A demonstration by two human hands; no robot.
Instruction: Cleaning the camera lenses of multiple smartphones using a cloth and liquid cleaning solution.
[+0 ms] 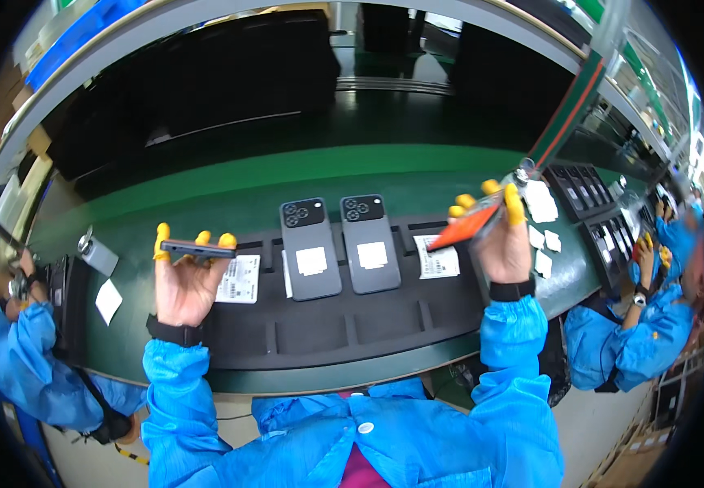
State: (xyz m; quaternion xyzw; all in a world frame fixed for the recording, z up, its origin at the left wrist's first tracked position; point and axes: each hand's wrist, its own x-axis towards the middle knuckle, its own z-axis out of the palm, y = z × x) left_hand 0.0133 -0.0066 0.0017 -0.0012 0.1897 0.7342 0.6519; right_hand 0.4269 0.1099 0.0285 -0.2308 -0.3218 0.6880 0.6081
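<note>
My left hand (179,293), in yellow finger cots, grips a dark phone (197,249) held nearly edge-on above the left end of a black foam tray (307,332). An orange-backed phone (470,221) is tilted in my right hand (508,254), over the tray's right end; finger cots cover these fingertips too. Between my hands, a grey phone (313,230) and a second grey phone (370,281) lie side by side, backs up, each with a white sticker. A printed label sheet (242,281) sits beside my left hand, and another label sheet (440,260) lies below the orange phone.
A small bottle (98,254) and a white paper piece (108,303) are on the green bench at left. Paper scraps (540,202) lie at right, near a slanted post (565,118) and trays of phones (581,189). Co-workers in blue sit at left (22,366) and right (645,346).
</note>
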